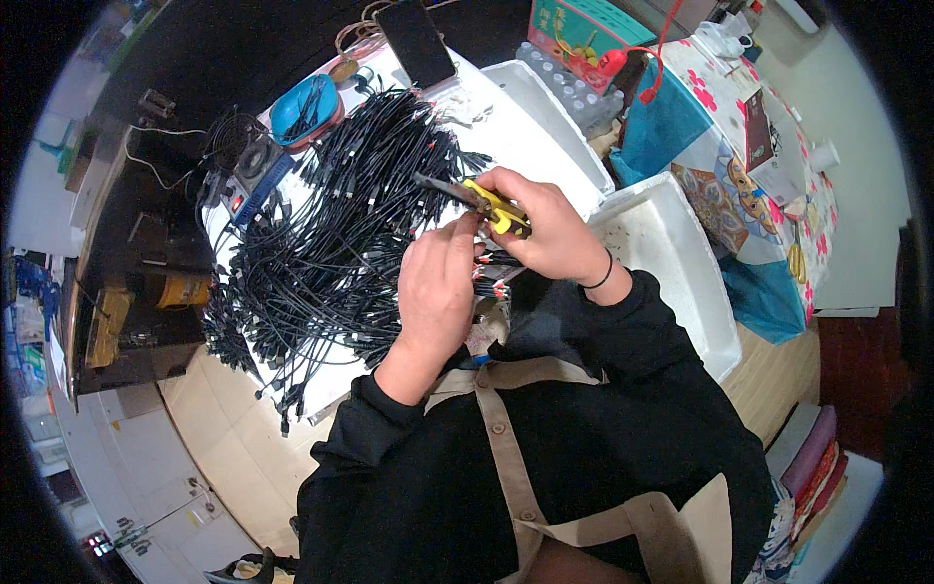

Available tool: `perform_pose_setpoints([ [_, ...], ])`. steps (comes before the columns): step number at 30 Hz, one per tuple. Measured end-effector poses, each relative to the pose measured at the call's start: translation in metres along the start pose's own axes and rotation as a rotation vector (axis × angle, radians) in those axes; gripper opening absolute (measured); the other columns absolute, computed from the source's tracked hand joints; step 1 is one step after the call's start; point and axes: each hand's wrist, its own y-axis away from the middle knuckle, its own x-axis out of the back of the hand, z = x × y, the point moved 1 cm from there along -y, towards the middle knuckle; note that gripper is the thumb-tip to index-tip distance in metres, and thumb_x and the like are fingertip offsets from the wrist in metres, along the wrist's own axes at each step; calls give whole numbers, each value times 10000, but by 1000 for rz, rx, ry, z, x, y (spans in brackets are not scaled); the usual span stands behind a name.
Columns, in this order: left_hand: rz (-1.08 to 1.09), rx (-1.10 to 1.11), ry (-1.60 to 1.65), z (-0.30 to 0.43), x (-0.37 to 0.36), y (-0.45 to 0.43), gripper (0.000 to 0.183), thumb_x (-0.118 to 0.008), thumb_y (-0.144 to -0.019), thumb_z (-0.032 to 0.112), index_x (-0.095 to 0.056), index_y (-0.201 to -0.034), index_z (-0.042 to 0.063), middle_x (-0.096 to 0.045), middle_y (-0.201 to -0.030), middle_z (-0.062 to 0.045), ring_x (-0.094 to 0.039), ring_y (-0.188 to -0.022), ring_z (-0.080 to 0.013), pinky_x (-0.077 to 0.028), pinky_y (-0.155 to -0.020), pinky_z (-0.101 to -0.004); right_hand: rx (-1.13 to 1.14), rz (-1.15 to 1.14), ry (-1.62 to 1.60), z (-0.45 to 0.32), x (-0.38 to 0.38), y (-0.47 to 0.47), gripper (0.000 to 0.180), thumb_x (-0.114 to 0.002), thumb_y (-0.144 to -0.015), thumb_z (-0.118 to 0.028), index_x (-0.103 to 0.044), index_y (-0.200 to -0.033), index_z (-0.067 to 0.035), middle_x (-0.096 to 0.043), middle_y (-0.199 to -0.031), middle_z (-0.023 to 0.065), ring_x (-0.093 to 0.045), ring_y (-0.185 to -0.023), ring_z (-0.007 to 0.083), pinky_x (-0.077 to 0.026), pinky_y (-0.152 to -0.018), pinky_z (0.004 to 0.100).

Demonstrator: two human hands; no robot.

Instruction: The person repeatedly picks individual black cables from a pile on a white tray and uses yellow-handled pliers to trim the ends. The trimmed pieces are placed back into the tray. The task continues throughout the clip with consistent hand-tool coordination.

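My right hand grips a hand tool with yellow and black handles; its dark metal end points up and left over the cables. Close beside it, my left hand has its fingertips together near the tool's pivot, and whatever they pinch is hidden. A large heap of black cables with small connectors covers much of the white tabletop. Cable ends with red and white tips lie just below and between my hands.
A blue plastic dish, a smartphone and a blue device with a red light sit around the heap. Two white foam boxes stand on the right, beside a flowered tablecloth with scissors. Wrapped bottles stand beyond.
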Motion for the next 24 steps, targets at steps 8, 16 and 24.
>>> perform_pose_setpoints([
  [8,191,82,289,-5,5,-2,237,-719,-791,-63,-696,-1016,11,-666,-905,-138,-644,-814,-291,-511,-729,-352,-340,95,-804,4,-8,45,444,-614,-896,-108,-483,-1305,6,-626,-1107,79,-574,-1043,136,-449,-957,296],
  [16,182,126,339,0,9,-1,157,-721,-786,-77,-688,-917,3,-688,-862,-107,-641,-785,-270,-512,-724,-340,-347,-175,-623,-2,-28,71,475,-608,-889,-111,-459,-1319,22,-602,-1020,72,-577,-955,167,-467,-896,308],
  [24,154,155,405,-4,9,2,131,-738,-781,-64,-670,-883,-18,-669,-796,-129,-627,-705,-268,-506,-709,-336,-273,-249,-426,-3,-15,67,567,-638,-840,-87,-437,-1357,32,-617,-1094,142,-609,-1030,250,-466,-935,347],
])
